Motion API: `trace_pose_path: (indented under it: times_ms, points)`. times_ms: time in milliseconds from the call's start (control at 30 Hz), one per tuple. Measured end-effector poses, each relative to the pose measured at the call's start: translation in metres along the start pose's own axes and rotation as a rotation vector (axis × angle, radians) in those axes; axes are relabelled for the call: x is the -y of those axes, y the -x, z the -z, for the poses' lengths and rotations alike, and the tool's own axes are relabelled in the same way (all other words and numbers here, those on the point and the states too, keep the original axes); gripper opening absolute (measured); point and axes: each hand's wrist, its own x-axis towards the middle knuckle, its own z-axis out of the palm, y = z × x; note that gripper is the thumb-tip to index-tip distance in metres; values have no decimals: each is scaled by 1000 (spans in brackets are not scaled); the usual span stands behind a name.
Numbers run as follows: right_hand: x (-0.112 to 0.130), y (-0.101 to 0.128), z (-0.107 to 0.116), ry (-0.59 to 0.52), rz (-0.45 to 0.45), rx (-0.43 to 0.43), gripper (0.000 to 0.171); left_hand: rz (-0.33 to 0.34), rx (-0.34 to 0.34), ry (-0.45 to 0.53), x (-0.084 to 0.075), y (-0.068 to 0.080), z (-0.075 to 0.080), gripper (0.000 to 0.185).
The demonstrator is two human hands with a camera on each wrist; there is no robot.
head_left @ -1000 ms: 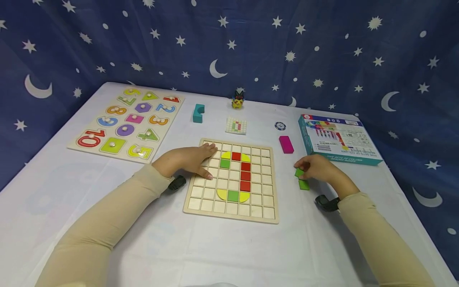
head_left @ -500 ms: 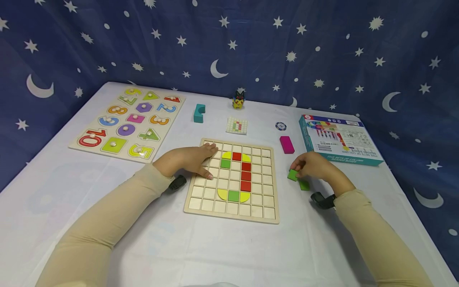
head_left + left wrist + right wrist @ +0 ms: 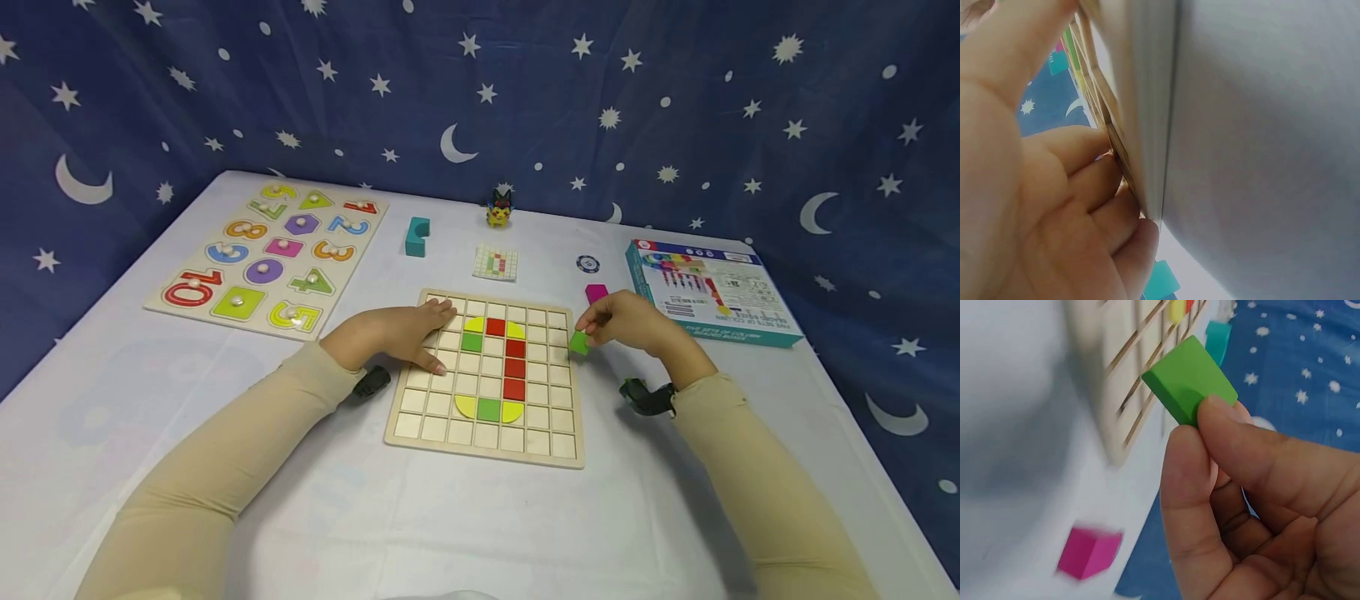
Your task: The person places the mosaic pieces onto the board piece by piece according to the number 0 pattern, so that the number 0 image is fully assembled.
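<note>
Head view, right hand (image 3: 633, 321) pinching green tile (image 3: 578, 342)

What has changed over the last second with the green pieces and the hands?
The right hand has lifted one green square off the cloth and carried it left, to the right edge of the wooden grid board. The second green piece is no longer in view. The left hand stays flat on the board's left side; the coloured pieces in the grid are unchanged.

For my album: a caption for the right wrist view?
Right hand pinches a green square wooden tile beside the wooden grid board.
</note>
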Motion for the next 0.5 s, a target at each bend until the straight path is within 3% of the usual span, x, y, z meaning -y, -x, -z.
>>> trace_pose_path:
  times_ms: [300,500]
  points:
    - [41,-23,-27,-52,78,68,18,-5,6,-7,2,0,-1,97]
    - [62,-36,-49,-26,115,119,17,-8,6,-13,4,-2,-1,97]
